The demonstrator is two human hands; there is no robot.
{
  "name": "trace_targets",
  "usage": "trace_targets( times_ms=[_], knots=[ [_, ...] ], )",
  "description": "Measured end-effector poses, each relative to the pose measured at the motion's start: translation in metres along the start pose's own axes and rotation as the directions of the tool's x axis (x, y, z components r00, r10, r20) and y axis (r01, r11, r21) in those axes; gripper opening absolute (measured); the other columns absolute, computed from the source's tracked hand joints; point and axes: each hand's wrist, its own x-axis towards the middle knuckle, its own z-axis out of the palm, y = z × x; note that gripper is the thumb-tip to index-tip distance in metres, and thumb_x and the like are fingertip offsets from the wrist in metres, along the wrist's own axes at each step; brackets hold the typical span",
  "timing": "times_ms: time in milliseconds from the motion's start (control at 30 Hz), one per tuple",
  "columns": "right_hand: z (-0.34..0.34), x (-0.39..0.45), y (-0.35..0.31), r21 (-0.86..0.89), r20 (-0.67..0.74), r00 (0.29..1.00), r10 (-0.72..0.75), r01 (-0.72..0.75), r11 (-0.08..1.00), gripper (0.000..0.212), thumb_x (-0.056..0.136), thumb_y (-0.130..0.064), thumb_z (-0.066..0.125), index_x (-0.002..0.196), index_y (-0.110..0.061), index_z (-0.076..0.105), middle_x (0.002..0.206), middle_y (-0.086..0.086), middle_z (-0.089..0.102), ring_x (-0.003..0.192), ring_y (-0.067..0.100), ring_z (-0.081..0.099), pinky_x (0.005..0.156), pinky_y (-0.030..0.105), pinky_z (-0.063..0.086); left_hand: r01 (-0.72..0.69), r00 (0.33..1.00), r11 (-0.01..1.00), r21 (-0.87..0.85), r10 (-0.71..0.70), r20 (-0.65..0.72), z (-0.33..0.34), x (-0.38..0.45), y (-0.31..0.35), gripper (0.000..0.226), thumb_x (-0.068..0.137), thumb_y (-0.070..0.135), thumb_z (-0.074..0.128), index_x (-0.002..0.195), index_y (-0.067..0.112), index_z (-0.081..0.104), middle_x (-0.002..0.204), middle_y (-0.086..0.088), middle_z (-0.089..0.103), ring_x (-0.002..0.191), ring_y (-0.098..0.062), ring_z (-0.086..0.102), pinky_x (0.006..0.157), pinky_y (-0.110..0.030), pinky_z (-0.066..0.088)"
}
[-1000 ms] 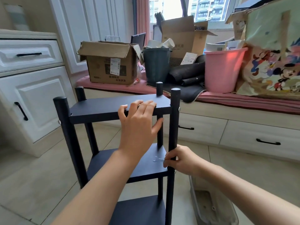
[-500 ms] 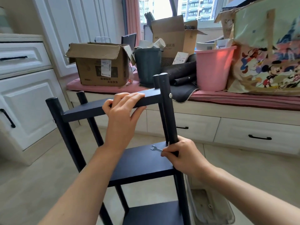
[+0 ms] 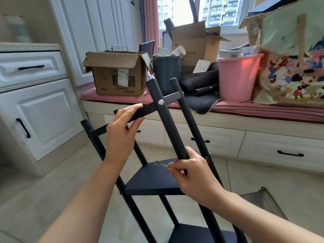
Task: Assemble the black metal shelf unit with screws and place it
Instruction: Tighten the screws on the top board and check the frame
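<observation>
The black metal shelf unit point(image 3: 150, 179) stands tilted to the left on the tiled floor, with three shelves between round posts. A silver screw head point(image 3: 160, 102) shows on the near post at the top shelf. My left hand point(image 3: 122, 132) grips the front edge of the top shelf, fingers curled over it. My right hand point(image 3: 191, 174) holds the near right post point(image 3: 166, 123) at the level of the middle shelf and pinches a small silver wrench point(image 3: 162, 163) against it.
A white cabinet point(image 3: 35, 106) stands at the left. Behind the shelf runs a window seat with drawers point(image 3: 263, 142), carrying a cardboard box point(image 3: 115, 74), a dark bin point(image 3: 166, 71), a pink bucket point(image 3: 238, 76) and a cartoon bag point(image 3: 294, 71). A grey tray point(image 3: 270, 202) lies on the floor at the right.
The shelf unit has tipped further to the left and turned, so its top shelf now shows edge-on. Both hands kept their hold and moved with it.
</observation>
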Motion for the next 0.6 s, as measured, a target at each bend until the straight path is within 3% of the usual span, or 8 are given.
trace_targets(
  times_ms=[167,233,300,400,467,533,600],
  knots=[
    [0.007,0.0,-0.011,0.157,0.005,0.999,0.042,-0.042,0.987,0.01,0.09,-0.01,0.069,0.086,-0.012,0.079,0.094,0.002,0.05,0.077,0.008,0.051,0.065,0.007,0.042,0.068,0.996,0.998,0.017,-0.069,0.063,-0.002,0.002,0.003,0.04,0.097,0.004,0.06,0.137,0.012,0.06,0.128,-0.001,0.064,0.097,0.015,0.054,0.089,-0.002,0.039],
    [0.01,-0.001,-0.016,0.177,-0.001,0.999,0.038,-0.037,0.984,0.01,0.09,-0.01,0.069,0.087,-0.012,0.079,0.096,0.005,0.05,0.073,0.01,0.05,0.066,0.008,0.042,0.101,0.99,0.995,-0.024,-0.098,0.103,-0.001,0.004,0.009,0.042,0.099,0.002,0.055,0.14,0.014,0.057,0.134,-0.001,0.062,0.112,0.009,0.054,0.105,-0.013,0.039],
    [0.014,-0.004,-0.02,0.174,-0.015,0.999,0.034,-0.031,0.984,0.009,0.09,-0.011,0.069,0.089,-0.011,0.079,0.096,0.005,0.05,0.073,0.006,0.049,0.069,0.008,0.04,0.157,0.978,0.982,-0.104,-0.14,0.154,0.001,0.004,0.016,0.046,0.099,0.006,0.049,0.141,0.022,0.054,0.142,0.004,0.056,0.136,-0.007,0.046,0.121,-0.04,0.03],
    [0.02,-0.005,-0.023,0.155,-0.041,0.998,0.042,-0.036,0.987,0.009,0.091,-0.013,0.07,0.092,-0.009,0.078,0.094,0.0,0.047,0.077,0.006,0.047,0.073,0.009,0.038,0.194,0.962,0.952,-0.237,-0.137,0.236,0.005,0.002,0.029,0.046,0.091,0.026,0.043,0.133,0.046,0.044,0.147,0.014,0.047,0.146,-0.016,0.032,0.122,-0.05,0.025],
    [0.022,-0.005,-0.025,0.153,-0.049,0.997,0.053,-0.045,0.987,0.009,0.091,-0.013,0.069,0.092,-0.007,0.077,0.094,0.001,0.047,0.079,0.012,0.048,0.074,0.015,0.041,0.168,0.958,0.958,-0.232,-0.103,0.269,0.009,0.0,0.034,0.045,0.089,0.047,0.051,0.132,0.049,0.038,0.15,0.009,0.042,0.147,-0.021,0.03,0.12,-0.051,0.028],
    [0.023,-0.005,-0.026,0.155,-0.041,0.997,0.062,-0.055,0.986,0.01,0.091,-0.014,0.069,0.091,-0.007,0.077,0.097,0.003,0.049,0.081,0.015,0.05,0.077,0.022,0.044,0.138,0.953,0.975,-0.174,-0.083,0.292,0.013,-0.001,0.036,0.069,0.079,0.06,0.067,0.136,0.043,0.032,0.153,0.006,0.035,0.147,-0.021,0.029,0.12,-0.046,0.03],
    [0.024,-0.006,-0.028,0.162,-0.025,0.998,0.061,-0.056,0.985,0.011,0.092,-0.014,0.069,0.09,-0.008,0.077,0.098,0.004,0.05,0.081,0.015,0.05,0.078,0.026,0.045,0.111,0.958,0.985,-0.133,-0.071,0.278,0.016,-0.001,0.035,0.085,0.071,0.057,0.077,0.138,0.037,0.028,0.15,0.006,0.034,0.143,-0.015,0.032,0.118,-0.028,0.031]
  ],
)
